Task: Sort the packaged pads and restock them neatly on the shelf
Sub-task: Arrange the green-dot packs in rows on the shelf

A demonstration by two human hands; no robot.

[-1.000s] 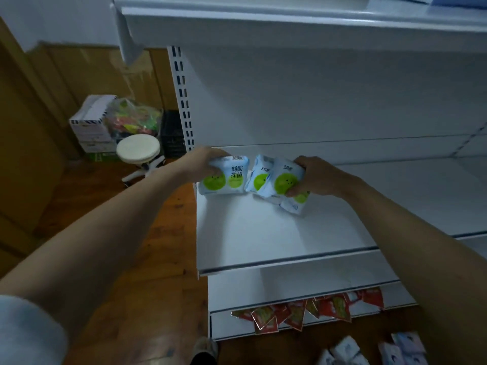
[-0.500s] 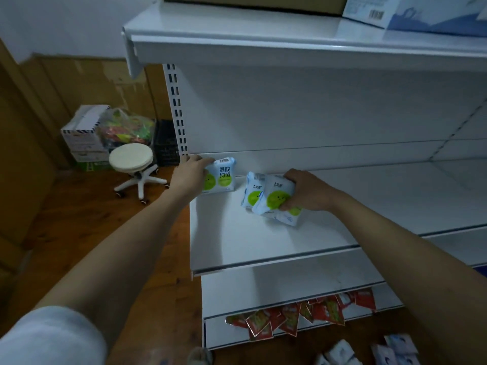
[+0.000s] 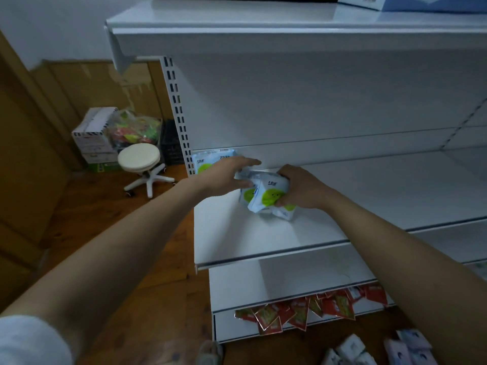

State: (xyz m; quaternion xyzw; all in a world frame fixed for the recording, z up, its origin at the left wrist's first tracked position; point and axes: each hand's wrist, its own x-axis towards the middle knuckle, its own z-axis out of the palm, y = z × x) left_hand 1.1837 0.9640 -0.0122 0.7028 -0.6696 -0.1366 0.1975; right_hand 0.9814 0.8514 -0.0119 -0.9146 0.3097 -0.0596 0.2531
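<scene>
Head view: restocking under way at the far left corner of a white metal shelf. One green-dotted pad pack standing upright against the back panel, apparently the start of a row. Left hand, fingers out nearly straight, reaching across to the bundle of packs and touching its top edge, seemingly to draw off the next one. Right hand curled round that bundle, steadying it on the shelf board (exact pack count not clear). Lower down, red sachets spilling from the bottom shelf edge; more packs waiting on the wooden floor near right. Far left: round stool, cardboard box.
</scene>
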